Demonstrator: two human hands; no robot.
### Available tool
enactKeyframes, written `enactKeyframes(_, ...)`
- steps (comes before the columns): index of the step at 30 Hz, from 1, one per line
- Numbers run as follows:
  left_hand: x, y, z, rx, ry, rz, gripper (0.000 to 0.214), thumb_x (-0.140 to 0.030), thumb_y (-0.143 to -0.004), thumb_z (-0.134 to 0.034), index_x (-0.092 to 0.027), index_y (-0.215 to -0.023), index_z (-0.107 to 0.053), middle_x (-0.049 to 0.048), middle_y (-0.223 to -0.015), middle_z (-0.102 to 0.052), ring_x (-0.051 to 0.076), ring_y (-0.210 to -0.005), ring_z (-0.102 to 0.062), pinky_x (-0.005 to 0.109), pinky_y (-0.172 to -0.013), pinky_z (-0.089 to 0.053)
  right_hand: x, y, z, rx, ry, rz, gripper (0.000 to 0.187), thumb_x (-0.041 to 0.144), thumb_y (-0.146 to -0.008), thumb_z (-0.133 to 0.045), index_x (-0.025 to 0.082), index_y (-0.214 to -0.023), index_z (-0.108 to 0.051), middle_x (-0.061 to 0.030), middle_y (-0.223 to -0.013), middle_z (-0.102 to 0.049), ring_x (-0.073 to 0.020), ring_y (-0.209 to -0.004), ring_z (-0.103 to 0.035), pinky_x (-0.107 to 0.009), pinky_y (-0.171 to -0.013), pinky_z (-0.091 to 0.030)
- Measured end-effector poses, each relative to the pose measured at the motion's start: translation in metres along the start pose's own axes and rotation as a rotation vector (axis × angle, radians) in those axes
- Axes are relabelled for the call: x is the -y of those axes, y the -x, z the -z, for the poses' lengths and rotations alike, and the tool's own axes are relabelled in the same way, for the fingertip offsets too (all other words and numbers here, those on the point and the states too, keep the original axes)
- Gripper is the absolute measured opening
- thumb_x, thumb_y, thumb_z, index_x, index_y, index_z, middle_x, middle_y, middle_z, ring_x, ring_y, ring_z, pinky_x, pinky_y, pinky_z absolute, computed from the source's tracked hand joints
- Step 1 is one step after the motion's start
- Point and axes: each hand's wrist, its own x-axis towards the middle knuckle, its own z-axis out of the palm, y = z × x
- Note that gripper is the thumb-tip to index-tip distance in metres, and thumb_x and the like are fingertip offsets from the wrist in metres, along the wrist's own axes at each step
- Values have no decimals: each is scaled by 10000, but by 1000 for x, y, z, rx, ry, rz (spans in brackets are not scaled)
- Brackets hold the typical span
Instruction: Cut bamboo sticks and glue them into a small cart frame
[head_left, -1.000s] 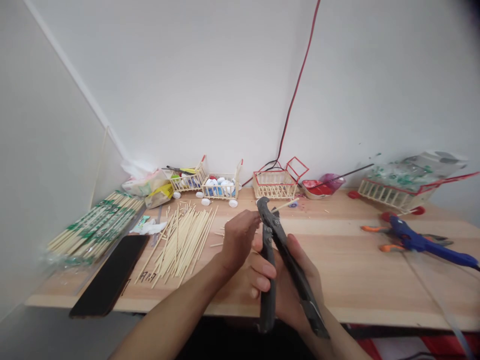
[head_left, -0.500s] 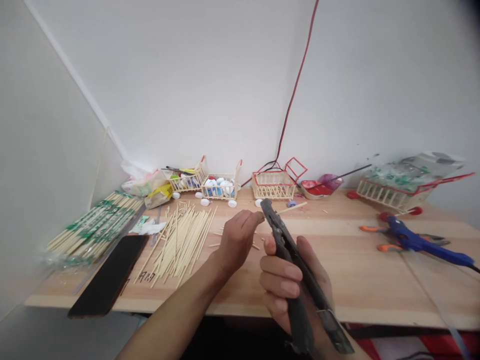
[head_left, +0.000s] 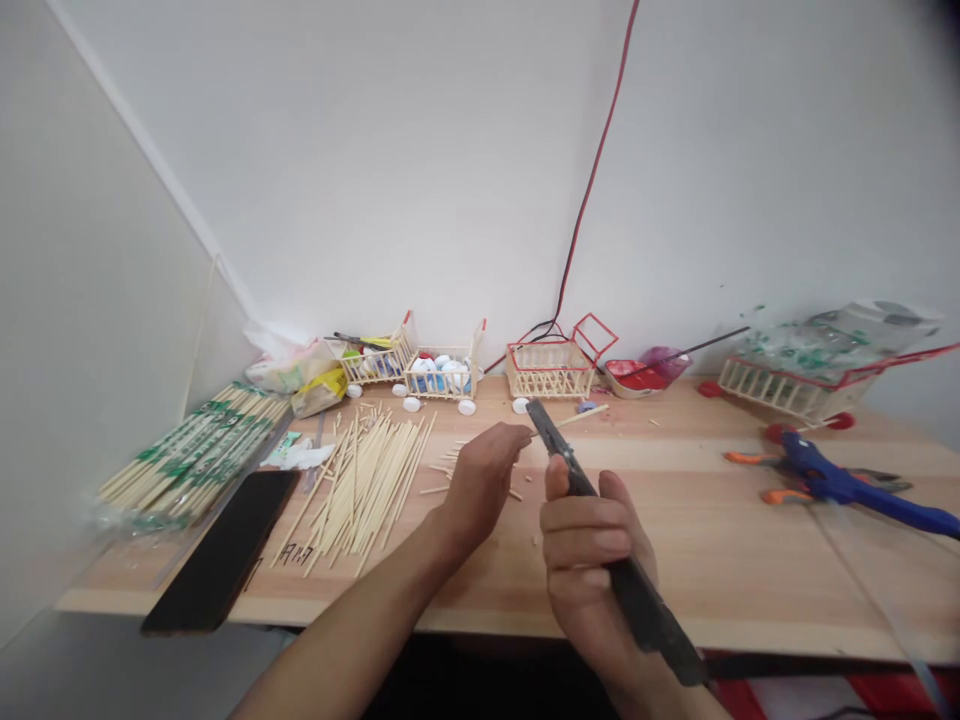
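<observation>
My right hand (head_left: 589, 560) is wrapped round the handles of dark cutting pliers (head_left: 577, 480), squeezed together, with the jaws pointing up and away over the wooden table (head_left: 712, 560). My left hand (head_left: 484, 480) is pinched just left of the jaws, its fingertips near a thin bamboo stick (head_left: 581, 414) that lies beyond the tool; whether the fingers hold a piece of stick I cannot make out. Small cut stick bits (head_left: 450, 470) lie on the table under the hands.
A pile of loose bamboo sticks (head_left: 367, 480) and wrapped chopstick packs (head_left: 187, 450) lie left, beside a black phone (head_left: 221, 560). Small stick carts (head_left: 442, 375) (head_left: 551, 368) stand at the back wall. A blue glue gun (head_left: 847, 482) lies right, with a red paint dish (head_left: 634, 378) behind.
The pliers' handles went from spread apart to squeezed together. The long stick that stood in the jaws now lies beyond them on the table. My right hand moved up the handles.
</observation>
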Motion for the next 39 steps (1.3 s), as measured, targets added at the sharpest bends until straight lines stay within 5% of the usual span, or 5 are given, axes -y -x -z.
enactKeyframes(5,15,-11,14,-127,56,204,296,-250,-937,-390,-170,-776,-624,-14,-616,-506,116,-611,-486,238,-623,-369,0,23,15,30,292,-38,745,804,-827,-188,236,-953,-653,89,-388,-344,-57,-287,-337,-195,-410,-352)
enactKeyframes(9,24,-18,25,-122,370,369,288,-355,-915,-449,-148,-867,-642,-44,-561,-468,78,-486,-409,208,-507,-320,28,32,3,192,511,-192,671,757,-830,-311,208,-1002,-655,21,-460,-481,-131,-405,-537,-285,-535,-480)
enactKeyframes(14,15,-19,22,1,702,470,309,-393,-859,-528,-109,-911,-640,-65,-511,-449,35,-367,-307,183,-391,-229,93,16,-20,36,1073,-155,620,687,-847,-408,165,-1084,-645,-121,-912,-651,-256,-890,-634,-419,-845,-476)
enactKeyframes(21,5,-17,24,82,861,525,348,-413,-838,-573,-90,-948,-645,-61,-518,-479,17,-317,-302,167,-329,-189,124,1,-21,-293,2082,-210,535,668,-863,-416,181,-764,-614,-76,-827,-656,-238,-807,-593,-357,-772,-453)
enactKeyframes(39,-5,-14,21,263,870,558,302,-339,-878,-520,-93,-982,-660,-63,-466,-496,31,-295,-351,151,-305,-224,110,-23,-29,-223,2144,-306,612,714,-859,-343,167,-816,-616,-44,-692,-623,-160,-617,-571,-263,-558,-430)
